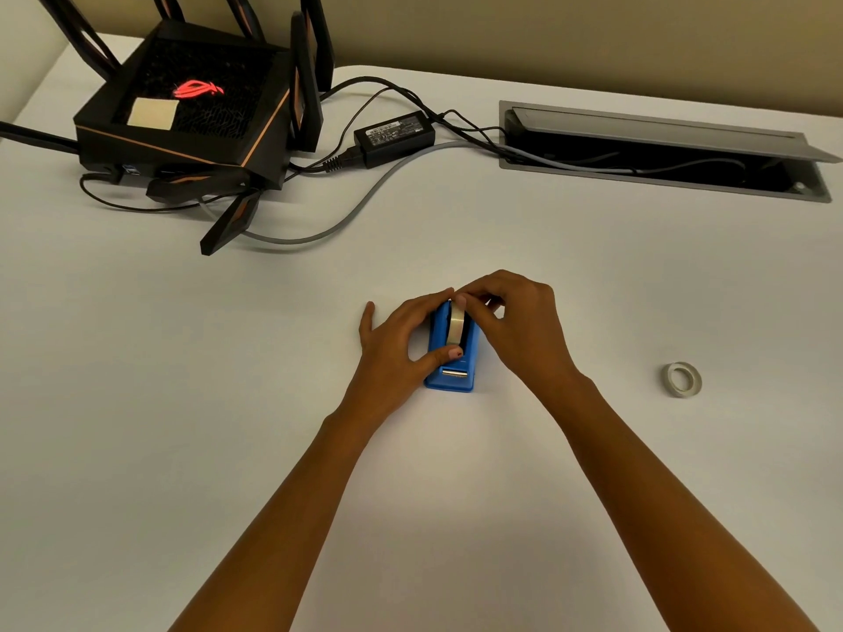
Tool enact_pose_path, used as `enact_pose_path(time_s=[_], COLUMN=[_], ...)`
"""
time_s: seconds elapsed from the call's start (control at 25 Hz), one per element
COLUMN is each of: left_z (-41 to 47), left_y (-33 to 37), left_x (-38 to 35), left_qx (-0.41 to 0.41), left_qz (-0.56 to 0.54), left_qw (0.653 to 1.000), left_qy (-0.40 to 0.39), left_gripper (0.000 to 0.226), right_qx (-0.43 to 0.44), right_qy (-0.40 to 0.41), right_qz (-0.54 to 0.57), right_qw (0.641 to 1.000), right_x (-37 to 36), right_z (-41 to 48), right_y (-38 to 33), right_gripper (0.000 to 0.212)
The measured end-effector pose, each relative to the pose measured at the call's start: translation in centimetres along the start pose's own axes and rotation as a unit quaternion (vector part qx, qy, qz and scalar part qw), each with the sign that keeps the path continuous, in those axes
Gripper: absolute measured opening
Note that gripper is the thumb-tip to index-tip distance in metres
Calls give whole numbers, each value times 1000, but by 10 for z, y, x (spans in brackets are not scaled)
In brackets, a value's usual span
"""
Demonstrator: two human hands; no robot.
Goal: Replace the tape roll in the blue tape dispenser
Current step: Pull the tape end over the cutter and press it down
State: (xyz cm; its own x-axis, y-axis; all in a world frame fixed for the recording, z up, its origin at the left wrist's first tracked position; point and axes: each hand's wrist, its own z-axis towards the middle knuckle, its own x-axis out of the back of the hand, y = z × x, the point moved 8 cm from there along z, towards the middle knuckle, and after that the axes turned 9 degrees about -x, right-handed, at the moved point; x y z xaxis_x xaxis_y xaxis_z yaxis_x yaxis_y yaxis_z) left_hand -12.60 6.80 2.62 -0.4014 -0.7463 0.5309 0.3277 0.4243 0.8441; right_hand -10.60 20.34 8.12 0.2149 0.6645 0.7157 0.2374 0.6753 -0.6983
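Observation:
The blue tape dispenser point(450, 358) stands in the middle of the white table, its metal cutter toward me. A clear tape roll point(456, 328) sits upright in its slot. My left hand point(396, 342) clasps the dispenser's left side, thumb resting on its top near the cutter. My right hand point(511, 321) reaches over from the right, with thumb and fingertips pinching the top of the roll. A second, thin tape ring point(682, 379) lies flat on the table to the right, apart from both hands.
A black router point(191, 111) with antennas stands at the back left, with a power adapter point(394, 136) and cables trailing across the table. An open cable hatch point(661, 148) is set into the table at the back right.

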Motion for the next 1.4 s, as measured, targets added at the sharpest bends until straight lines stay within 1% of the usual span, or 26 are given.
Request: enact_pose_path(time_s=[0.16,0.24,0.32,0.44,0.52,0.6,0.64,0.72,0.76,1.0,1.12,1.24,1.4], left_z=[0,0,1,1,2,1,1,1,1,1,0,0,1], left_y=[0,1,3,1,2,5,5,3,3,3,2,2,1], left_x=[-1,0,1,1,0,-2,-2,-1,0,-1,-1,-1,-1], left_qx=[-3,-8,-10,-7,-11,-10,-11,-18,-22,-31,-33,-32,-25], left_qz=[-1,-5,-11,-11,-4,-3,-5,-14,-19,-28,-29,-31,-25], left_qw=[1000,1000,1000,1000,1000,1000,1000,1000,999,999,999,999,999], left_qy=[3,8,19,20,10,-12,-17,-15,-13,-9,-5,-6,-14], left_gripper=[55,51,49,49,58,79,79,58,51,49,48,49,49], right_qx=[-7,9,53,145,150,152,155,153,151,172,184,177,158], right_qy=[-7,46,98,90,88,97,100,106,113,129,134,134,109], right_qz=[-4,-1,-13,-72,-89,-84,-82,-85,-90,-105,-108,-109,-93], right_qw=[1000,999,994,983,981,980,979,979,978,971,968,969,977], right_x=[-1,6,10,-2,-6,-5,-5,-6,-5,-5,-5,-6,-4], right_z=[2,-4,-20,-48,-57,-60,-60,-59,-58,-60,-60,-55,-49], right_y=[2,-2,-11,-19,-17,-15,-15,-16,-17,-18,-22,-26,-27], right_gripper=[14,10,8,22,22,22,22,22,22,15,16,10,12])
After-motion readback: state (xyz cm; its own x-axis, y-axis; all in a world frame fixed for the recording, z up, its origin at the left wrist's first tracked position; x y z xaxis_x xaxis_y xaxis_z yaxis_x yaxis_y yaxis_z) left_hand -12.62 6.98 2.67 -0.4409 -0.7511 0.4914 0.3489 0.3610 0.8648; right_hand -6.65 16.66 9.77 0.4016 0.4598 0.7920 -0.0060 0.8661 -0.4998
